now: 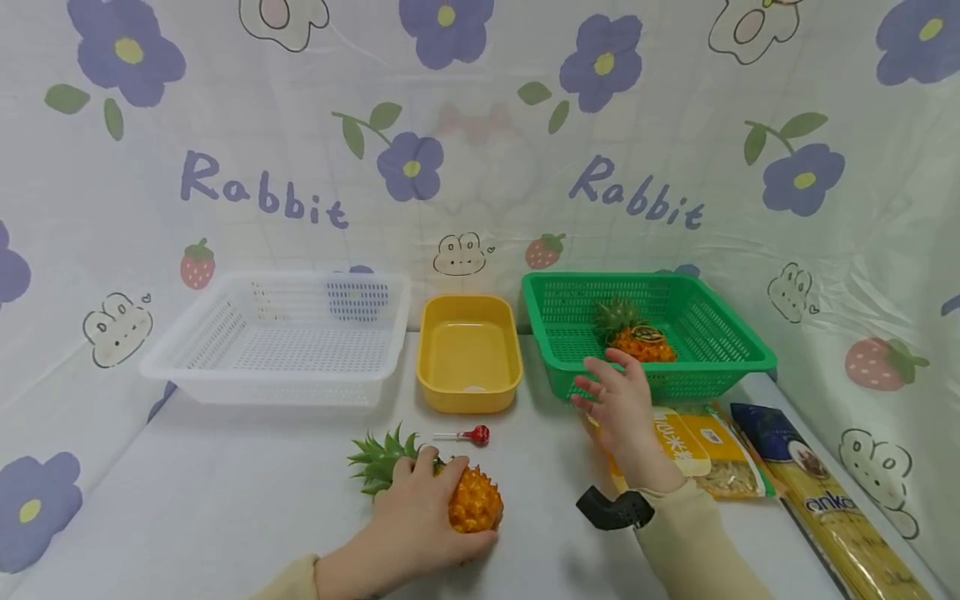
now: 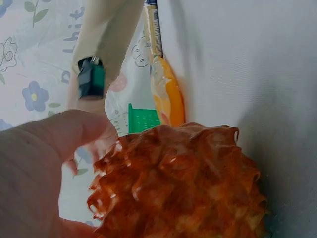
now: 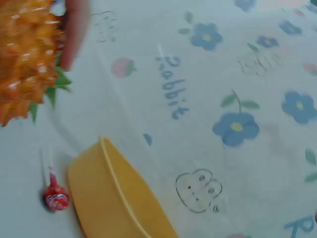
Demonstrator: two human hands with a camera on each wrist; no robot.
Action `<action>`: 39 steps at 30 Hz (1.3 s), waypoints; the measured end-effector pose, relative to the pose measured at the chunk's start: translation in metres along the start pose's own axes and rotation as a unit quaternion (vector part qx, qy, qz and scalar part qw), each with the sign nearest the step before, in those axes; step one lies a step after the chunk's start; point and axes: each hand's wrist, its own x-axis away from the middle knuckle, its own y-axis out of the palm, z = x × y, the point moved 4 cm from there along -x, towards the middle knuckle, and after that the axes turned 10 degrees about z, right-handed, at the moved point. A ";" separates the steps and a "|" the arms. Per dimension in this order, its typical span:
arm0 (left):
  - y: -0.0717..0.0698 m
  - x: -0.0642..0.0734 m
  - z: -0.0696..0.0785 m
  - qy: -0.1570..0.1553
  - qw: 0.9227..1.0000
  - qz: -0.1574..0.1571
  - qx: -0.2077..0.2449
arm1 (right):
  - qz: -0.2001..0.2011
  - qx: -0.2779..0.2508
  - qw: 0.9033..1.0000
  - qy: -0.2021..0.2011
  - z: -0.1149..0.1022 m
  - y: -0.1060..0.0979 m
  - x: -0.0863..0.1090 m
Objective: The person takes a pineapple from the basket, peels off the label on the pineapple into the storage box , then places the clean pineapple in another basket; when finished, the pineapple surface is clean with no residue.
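My left hand (image 1: 416, 517) grips an orange pineapple (image 1: 478, 500) from above, its green crown (image 1: 378, 458) pointing left. In the left wrist view the pineapple's knobbly skin (image 2: 178, 188) fills the lower part, with the thumb side of the hand (image 2: 29, 158) against it. My right hand (image 1: 622, 408) is raised with loosely spread fingers, holding nothing, in front of the green basket (image 1: 720, 367). Inside that basket lies a second pineapple (image 1: 648, 346) with a dark label. Just beyond the gripped pineapple is a red lollipop (image 1: 478, 434), its white stick pointing left.
A yellow tub (image 1: 468, 404) stands between the white basket (image 1: 277, 379) at left and the green one. At right lie an orange-yellow food bag (image 1: 727, 442), partly behind the right arm, and a long pack of spaghetti (image 1: 832, 517). A patterned curtain (image 1: 480, 208) hangs behind.
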 end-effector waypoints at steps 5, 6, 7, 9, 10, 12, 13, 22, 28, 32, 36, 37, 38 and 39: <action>0.005 -0.003 0.005 -0.003 0.999 0.016 -0.040 | 0.115 -0.173 0.975 0.082 0.008 -0.026 -0.027; 0.005 -0.004 0.007 -0.003 0.999 0.020 -0.047 | 0.128 -0.202 0.966 0.102 0.010 -0.029 -0.031; 0.006 -0.005 0.008 -0.005 0.998 0.022 -0.050 | 0.138 -0.224 0.957 0.120 0.013 -0.032 -0.035; 0.007 -0.006 0.010 -0.007 0.998 0.023 -0.052 | 0.154 -0.257 0.943 0.147 0.017 -0.036 -0.041; 0.007 -0.006 0.010 -0.006 0.998 0.022 -0.053 | 0.158 -0.268 0.938 0.156 0.018 -0.037 -0.043; 0.007 -0.006 0.011 -0.001 0.999 0.016 -0.051 | 0.159 -0.287 0.929 0.169 0.020 -0.038 -0.047; 0.007 -0.005 0.011 0.002 0.999 0.011 -0.050 | 0.159 -0.294 0.927 0.172 0.020 -0.038 -0.049; -0.003 0.010 0.005 0.041 0.998 -0.032 -0.035 | 0.182 -0.325 0.913 0.167 0.023 -0.035 -0.062; -0.011 0.017 -0.003 0.058 0.993 -0.087 -0.048 | 0.183 -0.308 0.920 0.159 0.023 -0.035 -0.063; -0.015 0.020 -0.009 0.054 0.992 -0.097 -0.054 | 0.183 -0.304 0.921 0.158 0.022 -0.035 -0.063; -0.019 0.021 -0.013 0.038 0.995 -0.084 -0.032 | 0.180 -0.300 0.924 0.152 0.021 -0.035 -0.064; -0.020 0.021 -0.014 0.034 0.996 -0.084 -0.027 | 0.179 -0.299 0.925 0.151 0.021 -0.035 -0.064; -0.020 0.021 -0.015 0.033 0.995 -0.087 -0.028 | 0.178 -0.299 0.925 0.150 0.021 -0.035 -0.064; -0.021 0.021 -0.016 0.035 0.995 -0.093 -0.029 | 0.178 -0.299 0.926 0.150 0.021 -0.035 -0.064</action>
